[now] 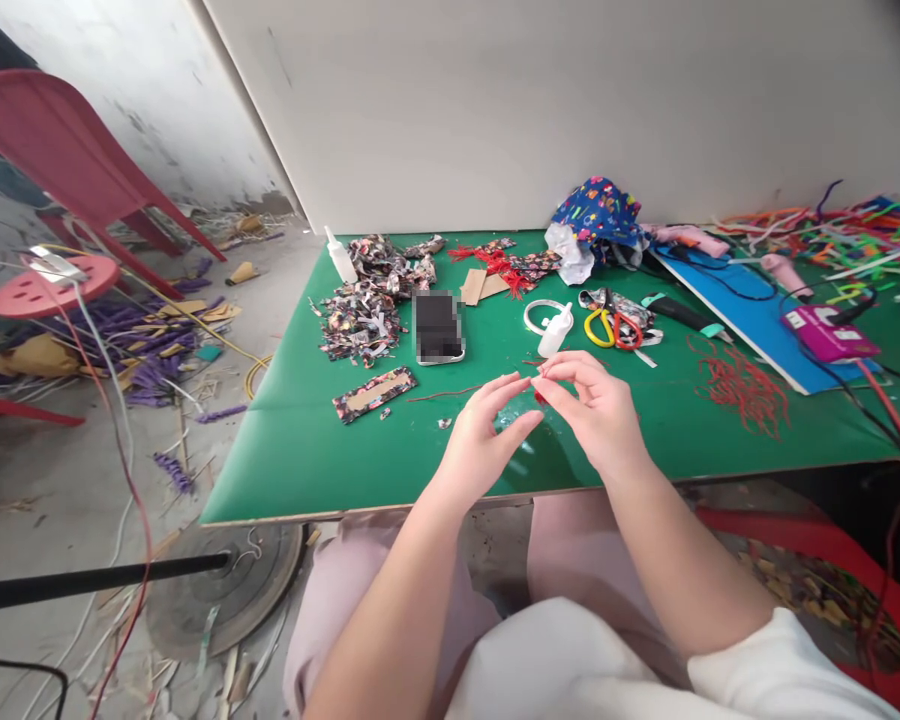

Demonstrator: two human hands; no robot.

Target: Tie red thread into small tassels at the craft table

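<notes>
Over the green table, near its front edge, my left hand (487,425) has its thumb apart from its fingers, whose tips meet a thin reddish-brown cord (444,394). My right hand (596,405) pinches the cord's other end between thumb and forefinger. A bit of red (540,397) shows just under the fingertips. Right behind the hands stands a small white bottle (556,333), beside a white ring-shaped roll (534,312). To the left lies a floral strip with a cardboard piece (373,395).
On the green table (285,450) lie a phone (439,325), patterned scraps (364,310), yellow-red scissors (613,328), a cutter (686,316), loose red cords (742,385) and a blue board (742,320). Farther right are a magenta box (832,333) with cables and colourful strips (832,235).
</notes>
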